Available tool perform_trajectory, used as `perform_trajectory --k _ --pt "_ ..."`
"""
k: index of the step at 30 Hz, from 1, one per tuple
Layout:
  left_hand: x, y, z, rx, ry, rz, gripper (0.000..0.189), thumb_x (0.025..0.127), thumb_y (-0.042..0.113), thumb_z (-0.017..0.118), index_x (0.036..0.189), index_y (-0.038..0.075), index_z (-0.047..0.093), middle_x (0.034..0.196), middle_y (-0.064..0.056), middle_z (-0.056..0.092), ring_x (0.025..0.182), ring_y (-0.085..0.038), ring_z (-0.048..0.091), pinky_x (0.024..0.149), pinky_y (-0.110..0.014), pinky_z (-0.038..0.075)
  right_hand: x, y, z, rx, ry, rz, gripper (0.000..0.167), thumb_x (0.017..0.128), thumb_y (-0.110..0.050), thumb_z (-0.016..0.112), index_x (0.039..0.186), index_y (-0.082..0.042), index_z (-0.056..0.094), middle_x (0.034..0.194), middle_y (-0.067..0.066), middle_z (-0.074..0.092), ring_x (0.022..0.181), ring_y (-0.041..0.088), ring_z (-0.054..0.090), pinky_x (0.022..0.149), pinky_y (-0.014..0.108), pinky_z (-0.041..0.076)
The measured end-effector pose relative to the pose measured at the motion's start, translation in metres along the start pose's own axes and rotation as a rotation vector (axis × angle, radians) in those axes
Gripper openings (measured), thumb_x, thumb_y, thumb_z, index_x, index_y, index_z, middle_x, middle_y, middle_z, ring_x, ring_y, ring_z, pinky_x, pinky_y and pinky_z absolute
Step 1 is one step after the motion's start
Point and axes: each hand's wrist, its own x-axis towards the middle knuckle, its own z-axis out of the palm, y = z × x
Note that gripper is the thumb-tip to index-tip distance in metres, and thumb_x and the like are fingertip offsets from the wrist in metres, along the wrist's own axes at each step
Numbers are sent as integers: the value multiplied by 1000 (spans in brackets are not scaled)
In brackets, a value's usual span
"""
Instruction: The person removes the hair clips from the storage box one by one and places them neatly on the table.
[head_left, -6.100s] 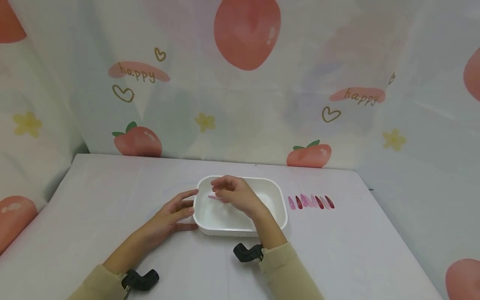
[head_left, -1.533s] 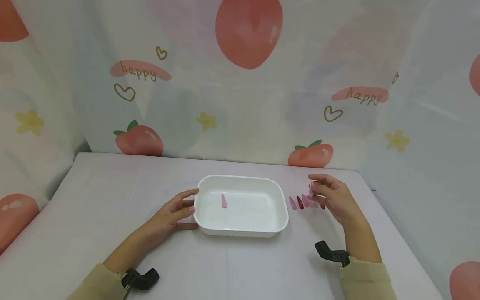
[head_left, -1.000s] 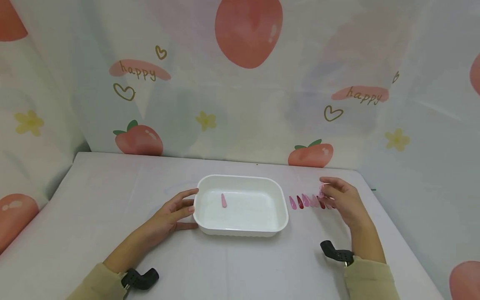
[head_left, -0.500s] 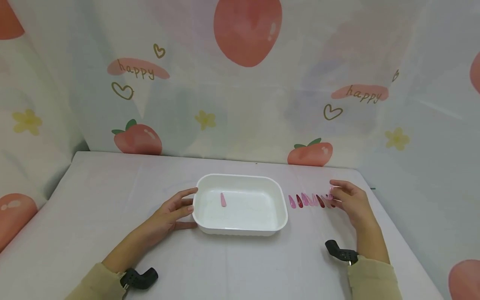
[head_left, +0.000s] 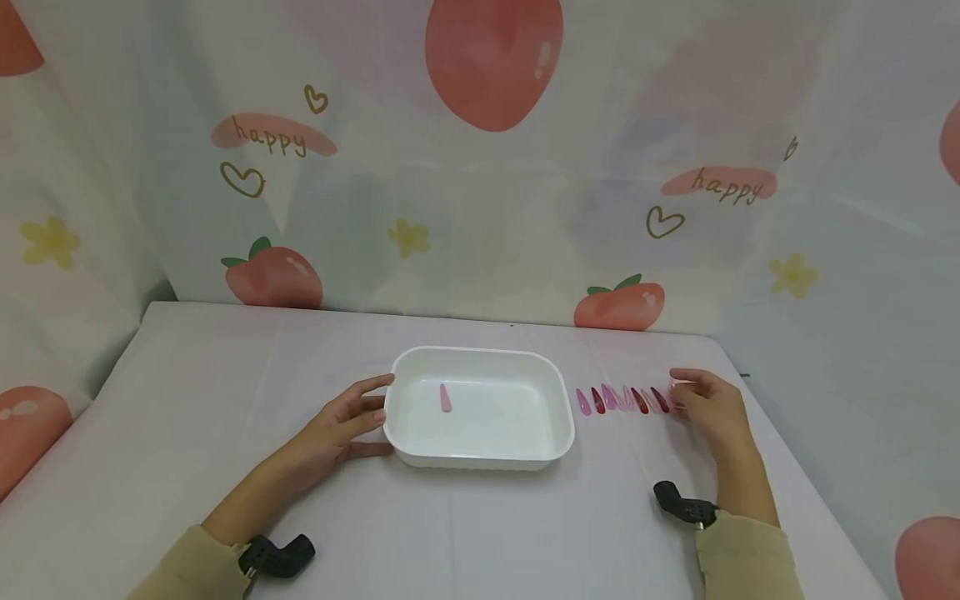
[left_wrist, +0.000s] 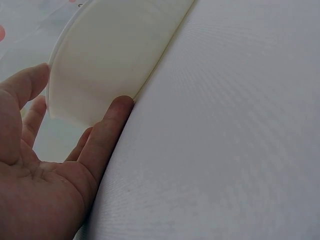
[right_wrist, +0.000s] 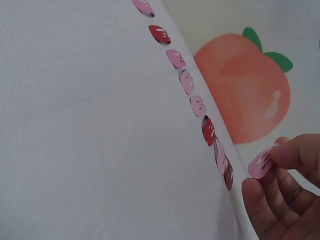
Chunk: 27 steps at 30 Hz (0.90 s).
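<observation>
My right hand [head_left: 712,410] pinches a pink snap hair clip [right_wrist: 259,165] between thumb and fingers, at the right end of a row of hair clips. The row lies on the table, pink ones such as this clip [head_left: 583,402] mixed with red ones like this dark red clip [head_left: 660,400]. My left hand [head_left: 337,425] rests against the left end of a white plastic tray [head_left: 480,462], fingers spread and relaxed. In the left wrist view its fingertips touch the tray's wall [left_wrist: 100,65] and rim. One pink hair clip [head_left: 446,397] lies inside the tray, left of its middle.
A white cloth covers the table [head_left: 450,533]. Behind it hangs a curtain [head_left: 487,217] printed with fruit, flowers and hearts. Each wrist carries a black camera mount, one on the left [head_left: 277,557] and one on the right [head_left: 684,504].
My right hand has gone from inside the tray to the row, then along it to its right end and lower, with a pink hair clip. The left hand stays at the tray.
</observation>
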Motion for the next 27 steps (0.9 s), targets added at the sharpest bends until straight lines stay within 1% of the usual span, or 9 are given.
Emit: perform_trajectory --k 6,13,18,27 --pt "0 0 0 -10 -1 0 57 104 14 53 156 18 29 153 -24 33 129 -40 51 96 -52 54 2 9 -4 -5 6 28 43 103 -27 52 143 -10 52 126 18 57 86 13 64 69 15 57" --pt "-1 1 0 -8 4 -2 58 104 16 54 156 18 29 153 -24 33 129 -39 51 96 -51 55 1 9 -3 -27 -9 58 42 102 -23 55 141 -9 53 127 18 59 82 12 66 66 14 56" --pt "-1 1 0 -6 5 -8 58 104 16 54 156 19 29 153 -23 33 129 -38 51 96 -50 55 2 10 -2 -62 -4 54 41 101 -22 57 140 -9 54 127 18 60 80 10 66 64 13 56" --pt "-1 1 1 -10 5 -3 58 104 16 53 156 20 29 153 -23 33 130 -38 50 96 -50 55 3 11 -1 -112 -7 60 41 101 -21 58 139 -8 55 128 21 61 88 17 65 58 11 52"
